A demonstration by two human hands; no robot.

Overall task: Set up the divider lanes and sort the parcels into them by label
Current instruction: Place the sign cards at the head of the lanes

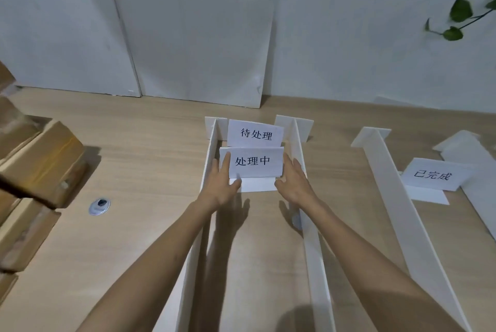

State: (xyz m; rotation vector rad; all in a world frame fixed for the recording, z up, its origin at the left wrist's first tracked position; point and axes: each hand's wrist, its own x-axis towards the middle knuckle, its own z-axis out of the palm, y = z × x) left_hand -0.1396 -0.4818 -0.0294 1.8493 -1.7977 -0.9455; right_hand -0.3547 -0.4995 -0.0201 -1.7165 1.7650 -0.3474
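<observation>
Where the desk (pixel 150 143) meets the left frame edge, brown cardboard parcels (pixel 40 154) lie stacked, well apart from the lanes. A round metal cap (pixel 99 206) sits in the bare wood between the stack and the first divider (pixel 210 143); that stretch is open room.

First divider and second divider (pixel 316 264) stand upright on edge and run toward the wall, forming one narrow lane. Two folded label cards stand in it: 待处理 (pixel 256 134) at the far end, 处理中 (pixel 255 162) just in front.

Both hands are in the lane. Left hand (pixel 224 184): fingers straight against the near card's left edge, thumb on its base flap. Right hand (pixel 295 181): fingers straight along the card's right edge, close to the second divider. Neither hand curls around anything.

Right of that lies a wider strip of bare desk, then the third divider (pixel 397 197). The 已完成 card (pixel 432 176) stands between it and the fourth divider (pixel 477 170), which runs to the right frame edge.
</observation>
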